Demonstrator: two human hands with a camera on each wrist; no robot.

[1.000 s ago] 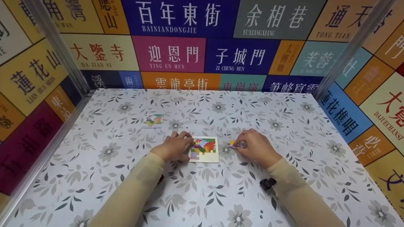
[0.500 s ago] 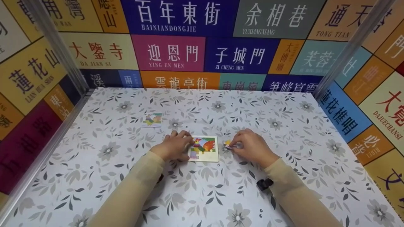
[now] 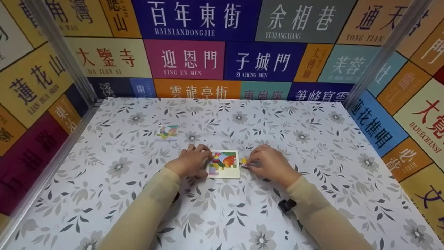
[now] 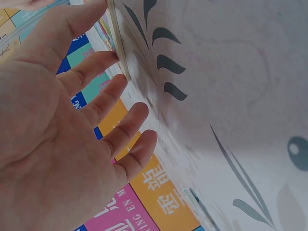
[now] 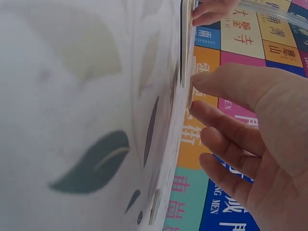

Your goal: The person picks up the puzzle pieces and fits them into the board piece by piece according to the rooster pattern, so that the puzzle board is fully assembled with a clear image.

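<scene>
A jigsaw board [image 3: 231, 173] with a light rim lies mid-table. Assembled pieces on it form a colourful rooster picture; its lower right shows bare cream backing. My left hand [image 3: 191, 161] rests at the board's left edge, its thumb and index fingertips touching it and the other fingers spread loosely, as the left wrist view shows. Just right of the board, my right hand [image 3: 272, 164] pinches a small puzzle piece [image 3: 244, 161] with a yellow part between thumb and index finger. The fingers hide most of that piece. In the right wrist view it appears edge-on [image 5: 190, 96].
A small picture card [image 3: 167, 133] with a similar rooster lies farther back on the left. A thin flat piece [image 5: 155, 207] lies on the table in the right wrist view. The flowered tabletop [image 3: 295, 118] is bounded by colourful sign-printed walls [image 3: 194, 59].
My right hand has moved left with the puzzle piece, bringing it close to the board's right edge. My left hand and the board stay where they were.
</scene>
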